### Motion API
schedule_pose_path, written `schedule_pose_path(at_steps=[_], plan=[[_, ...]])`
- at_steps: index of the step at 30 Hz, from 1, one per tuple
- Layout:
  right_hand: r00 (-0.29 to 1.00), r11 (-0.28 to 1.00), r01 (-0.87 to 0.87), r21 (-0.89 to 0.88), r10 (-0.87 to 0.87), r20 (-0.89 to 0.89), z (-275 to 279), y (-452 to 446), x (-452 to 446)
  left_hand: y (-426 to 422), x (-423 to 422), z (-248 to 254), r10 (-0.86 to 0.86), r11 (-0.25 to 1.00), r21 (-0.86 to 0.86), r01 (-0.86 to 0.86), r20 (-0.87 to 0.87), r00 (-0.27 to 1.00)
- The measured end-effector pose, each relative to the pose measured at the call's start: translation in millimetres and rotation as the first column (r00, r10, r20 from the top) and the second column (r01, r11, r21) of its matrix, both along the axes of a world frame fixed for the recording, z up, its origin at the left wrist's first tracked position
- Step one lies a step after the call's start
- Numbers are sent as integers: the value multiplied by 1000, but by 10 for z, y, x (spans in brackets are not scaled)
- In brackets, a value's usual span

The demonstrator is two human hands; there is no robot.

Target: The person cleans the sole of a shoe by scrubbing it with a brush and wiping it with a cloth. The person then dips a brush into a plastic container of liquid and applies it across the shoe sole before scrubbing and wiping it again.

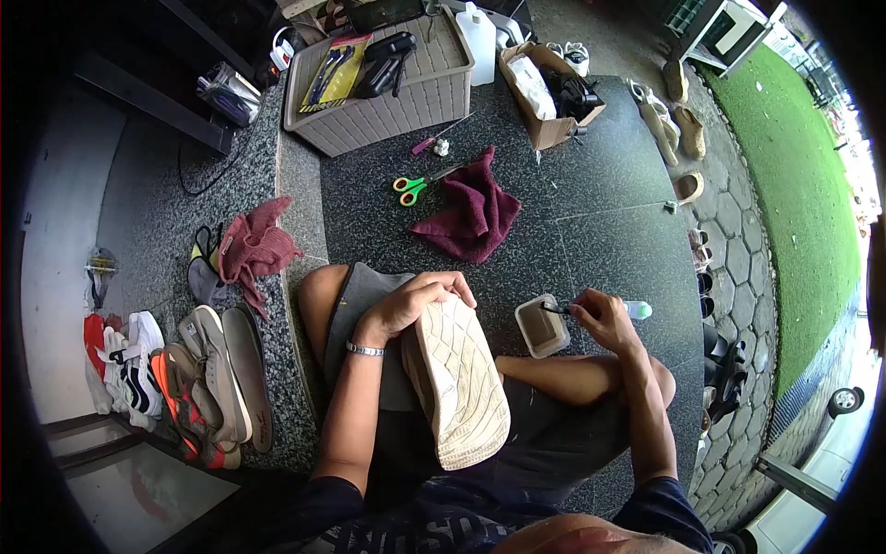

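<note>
A cream shoe [461, 392] lies sole up across the lap, its patterned sole facing the camera. My left hand [415, 309] is wrapped round its far end, with a metal band on that wrist. To the right, my right hand [600, 319] pinches the dark handle of a brush [556, 308], whose other end reaches the rim of a small plastic tub [543, 325]. Just beyond that hand lies a clear bottle [638, 310]. A maroon cloth [475, 208] is bunched on the dark floor, beside green and orange scissors [411, 189].
At the back stand a grey woven box [388, 115] with tools on its lid and a cardboard box [551, 129]. Several shoes [217, 369] and a reddish cloth [257, 245] are at left. More shoes [690, 132] line the right edge.
</note>
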State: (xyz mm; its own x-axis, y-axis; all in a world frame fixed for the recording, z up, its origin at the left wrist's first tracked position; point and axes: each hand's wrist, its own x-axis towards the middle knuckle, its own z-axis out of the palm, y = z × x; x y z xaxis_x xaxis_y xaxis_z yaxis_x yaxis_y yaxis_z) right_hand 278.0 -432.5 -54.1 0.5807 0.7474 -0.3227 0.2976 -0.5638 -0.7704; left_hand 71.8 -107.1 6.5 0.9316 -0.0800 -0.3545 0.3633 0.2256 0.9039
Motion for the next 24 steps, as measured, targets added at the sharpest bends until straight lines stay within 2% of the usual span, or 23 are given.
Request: schedule_pose_path(at_steps=[24], plan=[[1000,1000,-7,7,7,10,12,9,-7,2,2,39,-11,1000,1,11,-9,1000]])
